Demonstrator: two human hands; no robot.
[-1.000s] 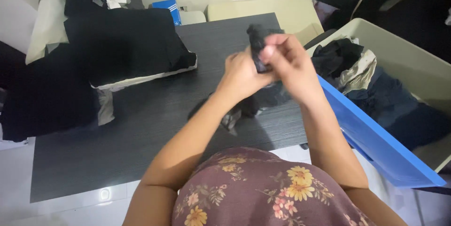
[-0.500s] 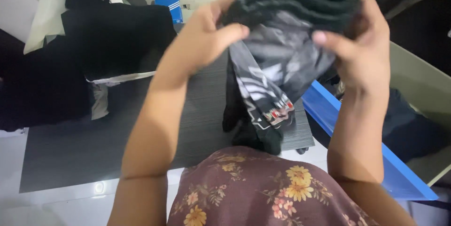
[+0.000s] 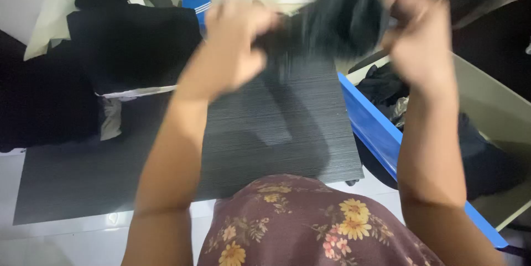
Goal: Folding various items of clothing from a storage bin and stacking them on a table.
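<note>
- The dark wood-grain table (image 3: 265, 133) fills the middle of the view, running from the near edge by the person's floral top (image 3: 310, 222) to the far wall.
- A pile of folded black clothes (image 3: 133, 45) sits on the far left part of the table, with white and grey pieces showing under and behind it.
- A large bin (image 3: 498, 116) with a blue rim stands just beside the table on the right, holding dark garments and a crumpled pale one.
- A small blue box (image 3: 198, 7) shows at the far edge, right behind the folded pile.
- The dark garment (image 3: 332, 20), blurred by motion, is bunched up in the air above the far middle of the table, stretched between both hands.
- The left hand (image 3: 235, 45) is raised over the table with fingers curled closed on the garment's left end.
- The right hand (image 3: 420, 39) is raised above the bin's far corner, fingers closed on the garment's right end; blur hides the exact grip.
</note>
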